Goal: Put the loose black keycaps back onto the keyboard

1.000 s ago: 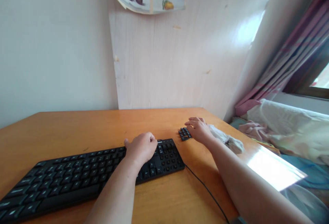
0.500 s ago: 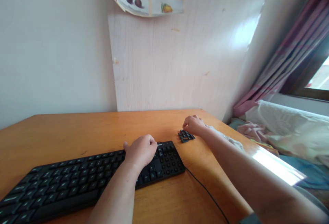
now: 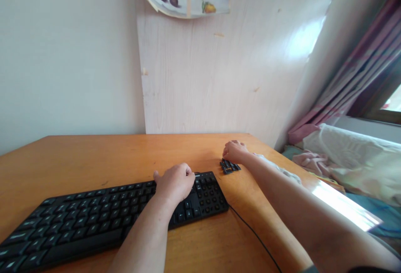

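Hazards, left to right. Black keyboard [image 3: 90, 214] lies slantwise on the worktop [image 3: 194, 248]. Left hand [image 3: 175, 181] rests over it, between letter keys and number pad [image 3: 210, 200], fingers curled in; whether they grip anything, cannot tell. Heavy leaning there might press keys or skid the board. Number pad shows what look like bare sockets; a cap seated crooked could jam, I'd judge. Cord [image 3: 250, 228] runs from the keyboard's right end to the near side; a forearm catching it could tug the keyboard. Loose keycaps [image 3: 228, 168] lie bunched on the worktop beyond that end. Right hand [image 3: 234, 152] bends down at them, fingertips hidden, so cannot tell if one is pinched. A careless brush could scatter them or muddle their order.

Materials, same direction. Keyboard: long flat slab, dark plastic, pale legends. Worktop: orange-brown, smooth, faint sheen. Cord: thin, gently bowed. Keycaps: small, dark, blocky. Cloth [image 3: 292, 176], apparently: pale, rumpled, partly behind right forearm.
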Action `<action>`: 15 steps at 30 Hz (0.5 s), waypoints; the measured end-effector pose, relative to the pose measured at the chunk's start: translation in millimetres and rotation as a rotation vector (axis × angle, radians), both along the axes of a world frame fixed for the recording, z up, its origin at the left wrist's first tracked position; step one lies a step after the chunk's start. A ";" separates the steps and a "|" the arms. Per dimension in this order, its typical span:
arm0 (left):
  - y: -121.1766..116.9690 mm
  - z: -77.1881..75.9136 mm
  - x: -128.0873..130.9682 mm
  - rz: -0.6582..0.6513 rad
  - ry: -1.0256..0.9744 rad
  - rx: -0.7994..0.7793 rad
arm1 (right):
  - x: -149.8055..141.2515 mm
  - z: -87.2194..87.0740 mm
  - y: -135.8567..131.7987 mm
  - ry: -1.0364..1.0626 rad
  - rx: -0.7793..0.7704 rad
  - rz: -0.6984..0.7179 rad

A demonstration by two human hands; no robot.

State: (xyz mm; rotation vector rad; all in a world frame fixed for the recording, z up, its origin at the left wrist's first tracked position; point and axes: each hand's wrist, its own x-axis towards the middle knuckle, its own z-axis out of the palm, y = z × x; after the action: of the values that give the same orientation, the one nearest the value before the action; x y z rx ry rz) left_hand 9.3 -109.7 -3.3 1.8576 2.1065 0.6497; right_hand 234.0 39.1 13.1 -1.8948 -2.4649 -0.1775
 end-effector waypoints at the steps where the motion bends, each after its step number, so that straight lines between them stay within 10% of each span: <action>1: -0.3 0.3 0.2 0.000 -0.002 -0.002 | -0.2 -0.4 0.5 -0.002 -0.002 0.005; 15: 1.4 -2.9 0.7 0.005 -0.006 0.002 | -2.3 -0.3 2.6 0.038 0.022 0.074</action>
State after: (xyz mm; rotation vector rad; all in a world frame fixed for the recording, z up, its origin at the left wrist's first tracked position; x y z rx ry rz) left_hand 9.9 -108.2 -6.2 1.8499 2.1085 0.6572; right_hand 231.8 41.7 12.9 -1.7781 -2.4928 -0.1646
